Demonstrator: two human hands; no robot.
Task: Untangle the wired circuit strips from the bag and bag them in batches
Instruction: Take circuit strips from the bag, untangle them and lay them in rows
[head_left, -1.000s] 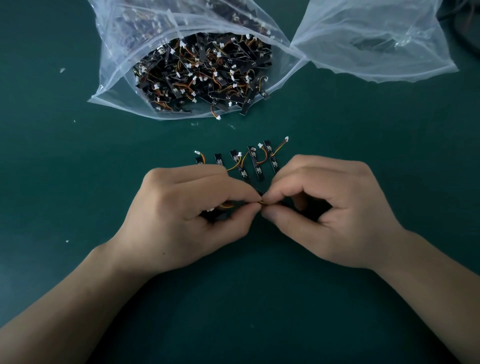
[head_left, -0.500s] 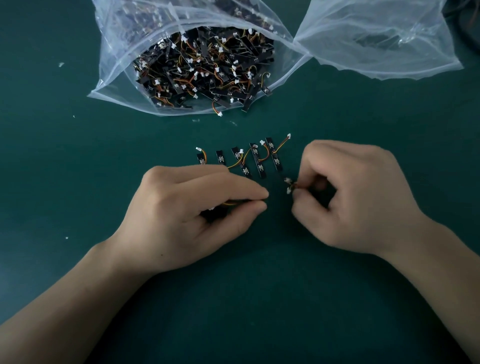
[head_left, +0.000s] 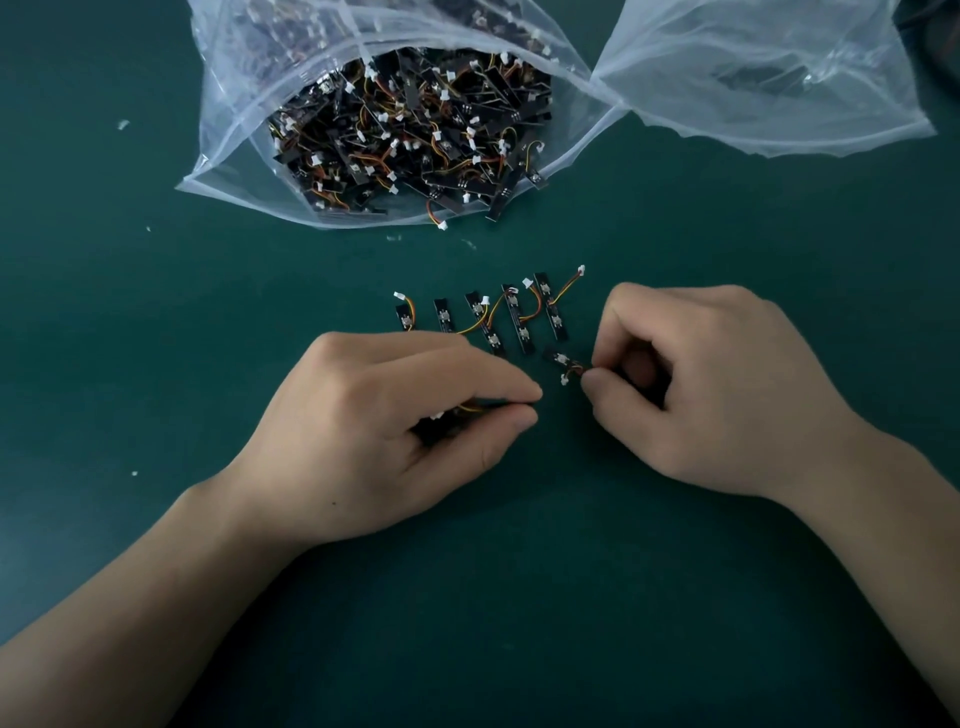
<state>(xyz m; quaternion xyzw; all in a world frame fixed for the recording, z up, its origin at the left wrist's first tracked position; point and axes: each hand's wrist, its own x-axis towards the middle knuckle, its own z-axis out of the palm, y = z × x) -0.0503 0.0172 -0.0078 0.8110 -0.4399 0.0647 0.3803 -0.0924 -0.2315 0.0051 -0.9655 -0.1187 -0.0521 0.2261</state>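
Pinches a short black circuit strip (head_left: 563, 361) with orange wire and white plug between thumb and forefinger of the right hand (head_left: 711, 395), just beside the right end of a row of black strips (head_left: 511, 322) lying side by side on the dark green table (head_left: 156, 338). Grips a small clump of strips (head_left: 457, 410) in the left hand (head_left: 395, 431), fingers curled tight round it. Has farther off an open clear plastic bag (head_left: 234, 130) heaped with tangled strips, and a second clear bag (head_left: 753, 78) touching it on the right.
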